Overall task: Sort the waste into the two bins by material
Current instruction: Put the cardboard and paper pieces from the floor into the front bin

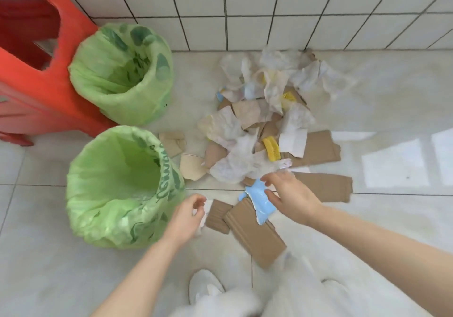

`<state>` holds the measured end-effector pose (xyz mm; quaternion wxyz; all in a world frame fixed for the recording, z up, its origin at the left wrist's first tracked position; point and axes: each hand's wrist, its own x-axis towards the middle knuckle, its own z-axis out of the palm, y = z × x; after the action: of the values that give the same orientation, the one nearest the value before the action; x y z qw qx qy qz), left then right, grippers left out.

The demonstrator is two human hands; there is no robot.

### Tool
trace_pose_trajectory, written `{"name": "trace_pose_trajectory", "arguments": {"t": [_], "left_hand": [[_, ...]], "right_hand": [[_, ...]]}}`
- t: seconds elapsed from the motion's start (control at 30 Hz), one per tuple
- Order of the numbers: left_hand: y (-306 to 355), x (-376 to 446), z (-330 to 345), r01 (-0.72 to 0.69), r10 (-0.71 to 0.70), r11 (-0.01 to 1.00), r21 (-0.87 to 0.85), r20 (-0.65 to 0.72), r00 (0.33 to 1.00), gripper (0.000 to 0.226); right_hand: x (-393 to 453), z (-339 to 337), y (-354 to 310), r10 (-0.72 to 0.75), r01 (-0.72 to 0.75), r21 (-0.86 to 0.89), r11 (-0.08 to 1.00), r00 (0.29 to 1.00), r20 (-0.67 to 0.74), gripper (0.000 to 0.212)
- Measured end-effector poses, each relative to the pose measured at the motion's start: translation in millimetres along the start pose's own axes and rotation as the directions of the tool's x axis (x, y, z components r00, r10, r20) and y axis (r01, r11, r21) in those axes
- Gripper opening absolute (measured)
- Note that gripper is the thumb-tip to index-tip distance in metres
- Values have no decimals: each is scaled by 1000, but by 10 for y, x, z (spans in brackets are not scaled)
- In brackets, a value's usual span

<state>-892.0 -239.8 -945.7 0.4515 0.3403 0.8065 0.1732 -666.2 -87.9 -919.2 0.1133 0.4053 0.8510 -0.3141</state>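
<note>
Reaching over the near edge of the waste pile [267, 125], my right hand [291, 196] is hovering with fingers loosely spread around a blue and white scrap [257, 201], thumb near its right edge and fingertips above its far end; whether I am touching it, I cannot tell. That scrap is lying on a brown cardboard piece [255, 233], just left of my palm. My left hand [188, 216] is curling around a small white paper scrap [204, 212], pinching it just right of the near green-lined bin [117, 187]. The far green-lined bin [122, 71] is standing beyond it, beside a red stool [31, 71]. Cardboard, crumpled paper and yellow bits are lying mixed on the tiled floor [392, 218], far and right of both hands.
</note>
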Motion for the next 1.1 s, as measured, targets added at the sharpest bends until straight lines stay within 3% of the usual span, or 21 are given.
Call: {"name": "trace_pose_trajectory", "arguments": {"t": [0.27,0.4,0.63,0.83,0.93,1.1], "left_hand": [[-494,458,-191,-201,209,971,127,-55,976,22],[-624,603,-343,-206,231,961,184,-129,964,20],[-707,648,-243,-135,176,968,213,-185,967,24],[-769,431,295,-154,173,942,297,-38,984,27],[-738,377,587,-216,232,859,465,24,972,33],[-619,405,835,-255,297,712,654,49,954,71]], "right_hand": [[525,400,220,-135,130,-58,990,986,-95,34],[510,435,230,-171,158,-103,982,975,-141,33],[75,670,233,-97,81,-121,989,987,-130,34],[-288,941,307,13,-18,-146,989,999,-36,39],[-396,1111,404,18,-8,-285,958,999,35,39],[-265,1277,487,-199,229,-588,775,973,116,35]]}}
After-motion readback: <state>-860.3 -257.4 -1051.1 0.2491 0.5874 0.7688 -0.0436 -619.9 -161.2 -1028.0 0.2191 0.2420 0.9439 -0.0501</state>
